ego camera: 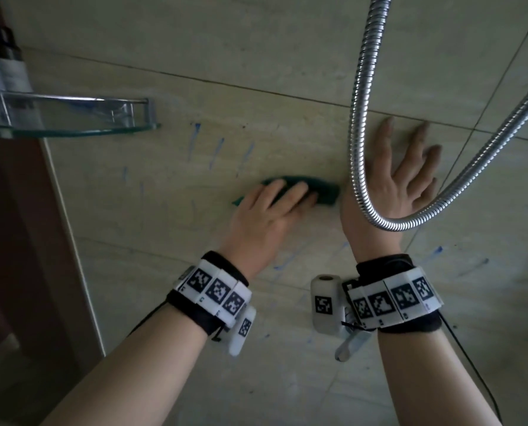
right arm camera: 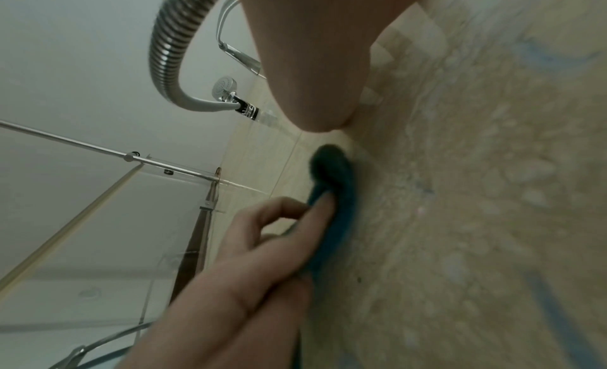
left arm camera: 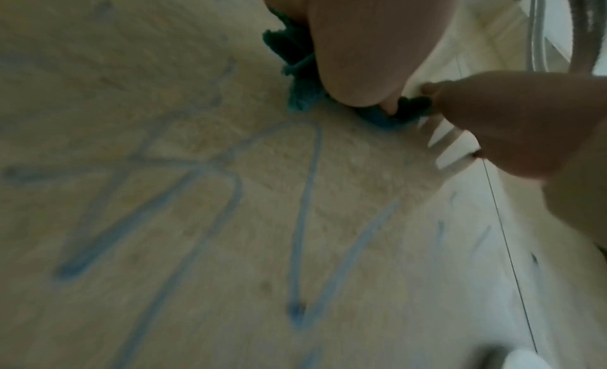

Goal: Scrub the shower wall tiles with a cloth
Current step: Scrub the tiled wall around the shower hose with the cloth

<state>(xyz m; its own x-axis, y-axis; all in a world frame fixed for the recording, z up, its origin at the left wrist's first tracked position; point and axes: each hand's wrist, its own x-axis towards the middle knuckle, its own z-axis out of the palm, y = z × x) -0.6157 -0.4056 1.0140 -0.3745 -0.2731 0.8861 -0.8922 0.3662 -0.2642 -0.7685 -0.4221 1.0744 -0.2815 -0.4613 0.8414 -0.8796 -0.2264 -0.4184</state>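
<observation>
A dark teal cloth (ego camera: 324, 189) lies bunched against the beige wall tile (ego camera: 152, 192). My left hand (ego camera: 275, 207) presses it to the wall with fairly straight fingers laid across it. The right wrist view shows those fingers (right arm camera: 315, 219) along the cloth (right arm camera: 331, 167). My right hand (ego camera: 407, 176) rests flat on the tile just right of the cloth, fingers spread and holding nothing. Blue scribble marks (ego camera: 216, 152) streak the tile above and left of the cloth. More marks (left arm camera: 305, 193) fill the left wrist view below the cloth (left arm camera: 295, 50).
A metal shower hose (ego camera: 356, 118) loops down in front of my right hand. A glass corner shelf (ego camera: 72, 118) carrying bottles (ego camera: 1, 56) juts out at the upper left, beside a brown frame (ego camera: 10, 241). The shower head (right arm camera: 225, 86) and a glass screen (right arm camera: 98, 193) appear in the right wrist view.
</observation>
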